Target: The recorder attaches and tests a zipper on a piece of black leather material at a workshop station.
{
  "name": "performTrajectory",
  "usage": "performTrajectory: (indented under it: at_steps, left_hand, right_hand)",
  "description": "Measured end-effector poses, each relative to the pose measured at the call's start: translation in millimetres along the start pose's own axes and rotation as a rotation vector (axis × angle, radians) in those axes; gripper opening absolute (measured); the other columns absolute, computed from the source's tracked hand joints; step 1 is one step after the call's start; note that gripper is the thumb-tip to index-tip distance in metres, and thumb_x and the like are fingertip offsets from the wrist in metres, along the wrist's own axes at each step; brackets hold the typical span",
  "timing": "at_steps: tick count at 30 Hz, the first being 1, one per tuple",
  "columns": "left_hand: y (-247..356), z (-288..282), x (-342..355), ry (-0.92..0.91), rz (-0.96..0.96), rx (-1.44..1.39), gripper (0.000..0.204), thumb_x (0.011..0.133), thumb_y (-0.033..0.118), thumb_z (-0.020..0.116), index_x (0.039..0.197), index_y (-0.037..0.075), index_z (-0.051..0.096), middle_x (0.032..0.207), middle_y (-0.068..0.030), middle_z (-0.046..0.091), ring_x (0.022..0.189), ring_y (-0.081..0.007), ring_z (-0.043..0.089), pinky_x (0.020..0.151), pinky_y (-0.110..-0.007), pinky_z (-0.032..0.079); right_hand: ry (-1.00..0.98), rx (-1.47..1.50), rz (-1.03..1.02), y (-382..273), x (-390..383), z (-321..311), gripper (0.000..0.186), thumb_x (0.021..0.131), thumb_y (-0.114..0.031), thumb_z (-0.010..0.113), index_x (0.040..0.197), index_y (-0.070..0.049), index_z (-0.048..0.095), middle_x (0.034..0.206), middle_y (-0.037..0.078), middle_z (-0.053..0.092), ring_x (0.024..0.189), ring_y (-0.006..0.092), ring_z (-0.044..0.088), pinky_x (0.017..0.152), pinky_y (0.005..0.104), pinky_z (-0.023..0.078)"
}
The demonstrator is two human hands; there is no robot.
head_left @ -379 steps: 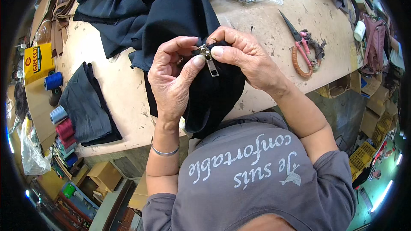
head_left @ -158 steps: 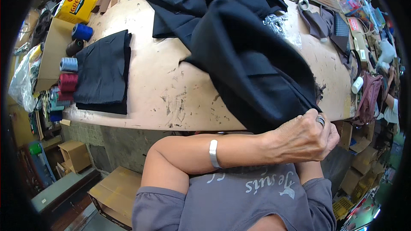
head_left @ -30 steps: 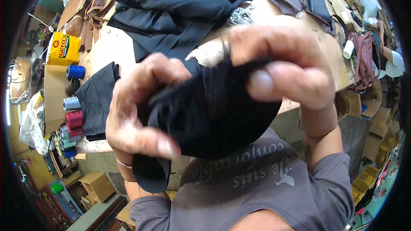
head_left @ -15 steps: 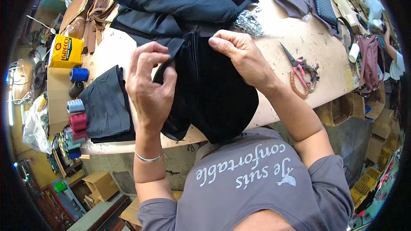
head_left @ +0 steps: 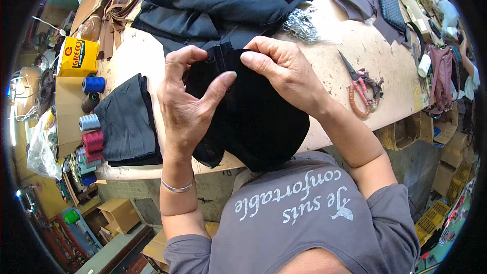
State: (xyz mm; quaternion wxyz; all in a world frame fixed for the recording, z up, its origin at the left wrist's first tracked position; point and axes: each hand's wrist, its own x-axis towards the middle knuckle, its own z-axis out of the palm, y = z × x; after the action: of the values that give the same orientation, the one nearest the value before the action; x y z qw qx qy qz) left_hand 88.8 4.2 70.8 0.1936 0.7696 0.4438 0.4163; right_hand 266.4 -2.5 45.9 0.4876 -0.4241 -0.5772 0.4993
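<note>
A piece of black cloth [head_left: 264, 116] hangs between my hands over the near table edge, with a dark zipper-like strip [head_left: 220, 63] running down its upper part. My right hand [head_left: 286, 71] pinches its top edge between thumb and fingers. At the left side, my left hand [head_left: 187, 99] has its thumb laid across the front of the cloth and its index finger curled at the upper edge; its other fingers are partly hidden. Just beyond lies a large heap of black fabric [head_left: 218, 5]. A folded black cloth [head_left: 129, 124] rests left of my left hand.
Scissors [head_left: 357, 86] with wrapped handles lie on the table [head_left: 324, 116] to my right. Thread spools [head_left: 93, 141] and a yellow box [head_left: 77, 57] line the left edge. A silvery tangled bundle [head_left: 301, 24] sits by the heap, with grey fabric pieces [head_left: 355, 5] at the far right.
My left thumb has moved right across the front of the cloth, and its index finger has come to the upper edge. My right hand keeps its pinch, shifted slightly left.
</note>
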Motion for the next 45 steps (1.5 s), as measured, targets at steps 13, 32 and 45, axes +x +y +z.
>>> performTrajectory:
  at_steps: [13, 32, 45]
  left_hand:
    - [10.0, -0.2, -2.0, -0.094, -0.211, -0.381, 0.022, 0.074, -0.007, 0.057, 0.094, 0.001, 0.056, 0.095, -0.0067, 0.059, 0.091, -0.0147, 0.056, 0.085, -0.027, 0.043]
    - [12.0, -0.9, -7.3, -0.117, -0.232, -0.301, 0.013, 0.078, 0.0, 0.063, 0.092, -0.001, 0.06, 0.083, -0.0034, 0.06, 0.078, -0.0089, 0.056, 0.074, -0.02, 0.044]
    - [10.0, -0.5, -4.2, -0.235, 0.094, 0.083, 0.009, 0.075, -0.003, 0.062, 0.084, -0.001, 0.06, 0.074, -0.0113, 0.058, 0.068, -0.0228, 0.058, 0.064, -0.028, 0.046]
  right_hand:
    - [-0.011, -0.162, -0.29, -14.6, 2.9, -0.1, 0.021, 0.077, -0.007, 0.061, 0.097, -0.003, 0.061, 0.084, 0.0, 0.05, 0.077, 0.0082, 0.047, 0.064, 0.0214, 0.04]
    - [-0.053, -0.19, -0.232, -11.1, 2.4, 2.3, 0.012, 0.078, -0.009, 0.061, 0.085, 0.0, 0.057, 0.071, 0.0, 0.05, 0.064, 0.0047, 0.045, 0.055, 0.0196, 0.037]
    - [-0.093, -0.264, -0.212, -6.8, 6.0, -1.0, 0.013, 0.07, -0.01, 0.058, 0.073, 0.003, 0.06, 0.061, 0.014, 0.055, 0.056, 0.0169, 0.056, 0.056, 0.0303, 0.044]
